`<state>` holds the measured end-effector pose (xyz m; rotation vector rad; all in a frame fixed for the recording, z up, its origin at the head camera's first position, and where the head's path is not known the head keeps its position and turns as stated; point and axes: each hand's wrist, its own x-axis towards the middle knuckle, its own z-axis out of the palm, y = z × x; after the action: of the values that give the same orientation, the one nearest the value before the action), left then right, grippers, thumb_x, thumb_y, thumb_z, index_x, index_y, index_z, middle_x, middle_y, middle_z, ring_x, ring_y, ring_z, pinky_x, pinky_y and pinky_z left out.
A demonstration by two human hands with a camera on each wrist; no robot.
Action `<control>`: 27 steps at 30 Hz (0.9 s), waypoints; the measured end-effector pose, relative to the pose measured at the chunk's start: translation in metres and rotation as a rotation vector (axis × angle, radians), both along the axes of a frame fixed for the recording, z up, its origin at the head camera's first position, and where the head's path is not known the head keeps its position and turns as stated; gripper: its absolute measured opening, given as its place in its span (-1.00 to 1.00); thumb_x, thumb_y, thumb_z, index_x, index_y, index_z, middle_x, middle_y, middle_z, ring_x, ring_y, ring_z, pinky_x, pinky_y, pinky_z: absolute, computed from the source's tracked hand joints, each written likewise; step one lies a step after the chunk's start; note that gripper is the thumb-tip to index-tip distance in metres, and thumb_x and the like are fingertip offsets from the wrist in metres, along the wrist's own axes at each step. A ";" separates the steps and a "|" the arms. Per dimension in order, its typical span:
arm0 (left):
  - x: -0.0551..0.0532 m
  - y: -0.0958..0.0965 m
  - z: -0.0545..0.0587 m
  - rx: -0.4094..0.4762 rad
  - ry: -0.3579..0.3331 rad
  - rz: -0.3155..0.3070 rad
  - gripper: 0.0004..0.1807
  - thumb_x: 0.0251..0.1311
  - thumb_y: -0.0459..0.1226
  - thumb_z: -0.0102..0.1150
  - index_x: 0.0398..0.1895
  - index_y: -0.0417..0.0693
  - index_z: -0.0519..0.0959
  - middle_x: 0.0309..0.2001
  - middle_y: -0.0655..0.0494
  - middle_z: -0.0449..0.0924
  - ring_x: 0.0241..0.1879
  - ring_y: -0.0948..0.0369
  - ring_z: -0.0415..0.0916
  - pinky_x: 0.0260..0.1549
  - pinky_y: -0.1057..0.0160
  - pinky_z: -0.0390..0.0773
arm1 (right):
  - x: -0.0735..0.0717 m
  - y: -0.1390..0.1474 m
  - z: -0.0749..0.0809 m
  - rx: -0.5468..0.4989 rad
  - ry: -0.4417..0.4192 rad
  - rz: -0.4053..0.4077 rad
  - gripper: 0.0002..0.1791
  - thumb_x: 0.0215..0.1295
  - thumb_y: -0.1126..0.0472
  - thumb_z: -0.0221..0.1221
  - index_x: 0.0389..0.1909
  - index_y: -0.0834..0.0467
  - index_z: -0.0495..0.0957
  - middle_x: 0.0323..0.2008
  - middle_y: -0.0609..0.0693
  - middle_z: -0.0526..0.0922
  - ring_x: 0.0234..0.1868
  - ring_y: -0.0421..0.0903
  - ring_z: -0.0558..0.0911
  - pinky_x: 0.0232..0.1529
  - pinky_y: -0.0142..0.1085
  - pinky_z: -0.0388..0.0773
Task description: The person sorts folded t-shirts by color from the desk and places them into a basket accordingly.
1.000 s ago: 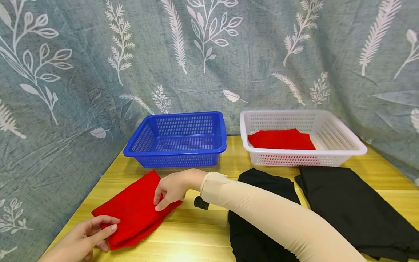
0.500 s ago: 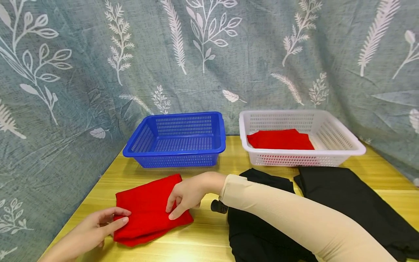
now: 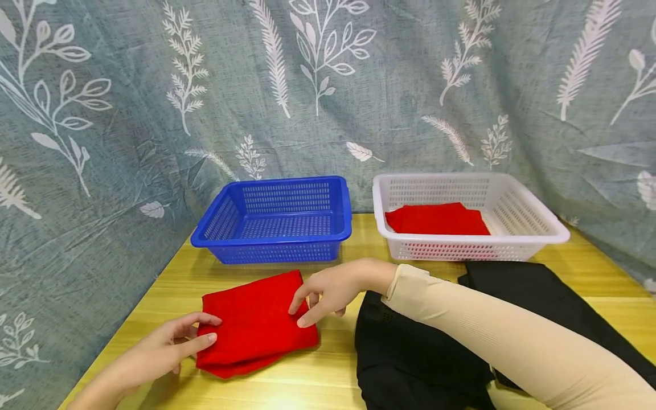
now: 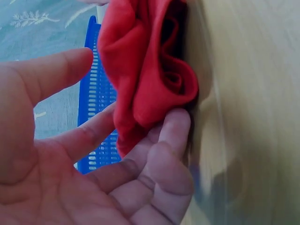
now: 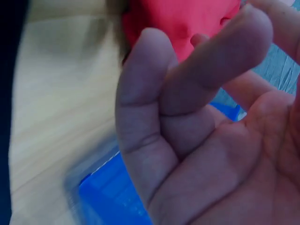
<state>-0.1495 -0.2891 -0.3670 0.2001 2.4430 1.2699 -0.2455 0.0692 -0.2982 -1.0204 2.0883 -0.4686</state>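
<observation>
A folded red cloth (image 3: pixel 256 319) lies on the table in front of the blue basket (image 3: pixel 271 250); its exact kind is not plain. My left hand (image 3: pixel 174 341) touches its left edge with relaxed fingers. In the left wrist view, the fingers meet the rolled edge of the cloth (image 4: pixel 140 70), and the thumb stands apart from it. My right hand (image 3: pixel 338 290) is at the cloth's right edge, thumb and forefinger spread. Loosely bent fingers (image 5: pixel 140 93) show in the right wrist view, with the red cloth (image 5: pixel 178 23) beyond them and nothing pinched.
A white basket (image 3: pixel 476 247) with another red cloth (image 3: pixel 435 219) inside stands at the back right. Black cloths (image 3: pixel 410 353) lie on the right, partly covered by my sleeved right arm (image 3: pixel 492 319). A patterned curtain (image 3: pixel 230 85) hangs behind and on the left.
The red cloth has shifted right and turned straighter, its folds flatter. Both hands have moved right along with it; the right hand now lies more at its edge than over it.
</observation>
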 end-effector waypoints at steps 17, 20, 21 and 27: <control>-0.015 -0.012 -0.004 0.300 -0.224 -0.035 -0.39 0.67 -0.09 0.05 0.65 -0.04 0.23 -0.26 0.15 0.43 -0.31 0.24 0.49 -0.29 0.30 0.57 | -0.019 -0.002 -0.027 -0.116 -0.331 -0.172 -0.34 0.54 -0.03 0.29 0.59 -0.15 0.38 -0.14 -0.03 0.47 -0.54 -0.14 0.42 -0.31 -0.35 0.56; -0.018 -0.010 -0.007 0.330 -0.237 -0.034 -0.41 0.68 -0.08 0.03 0.64 -0.02 0.27 -0.27 0.17 0.34 -0.33 0.25 0.44 -0.26 0.28 0.60 | -0.021 -0.008 -0.031 -0.145 -0.391 -0.197 -0.40 0.55 0.00 0.28 0.55 -0.16 0.45 -0.07 -0.07 0.49 -0.54 -0.14 0.39 -0.34 -0.35 0.52; -0.019 -0.009 -0.008 0.336 -0.242 -0.032 -0.41 0.68 -0.07 0.04 0.64 -0.01 0.28 -0.25 0.17 0.32 -0.33 0.25 0.42 -0.26 0.28 0.60 | -0.022 -0.010 -0.033 -0.153 -0.414 -0.207 -0.43 0.55 0.01 0.28 0.53 -0.16 0.47 -0.10 -0.07 0.49 -0.55 -0.14 0.38 -0.36 -0.36 0.48; -0.021 -0.001 -0.015 0.357 -0.273 -0.034 -0.42 0.67 -0.07 0.04 0.63 0.01 0.32 0.50 -0.15 0.25 0.26 0.04 0.46 0.14 -0.02 0.61 | -0.021 -0.021 -0.040 -0.186 -0.480 -0.239 -0.48 0.52 0.04 0.30 0.46 -0.13 0.56 0.05 -0.09 0.57 -0.58 -0.16 0.33 -0.40 -0.37 0.40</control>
<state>-0.1709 -0.2901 -0.3816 0.1502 1.9675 1.5962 -0.2668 0.0483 -0.3381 -0.6733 1.7561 -0.9434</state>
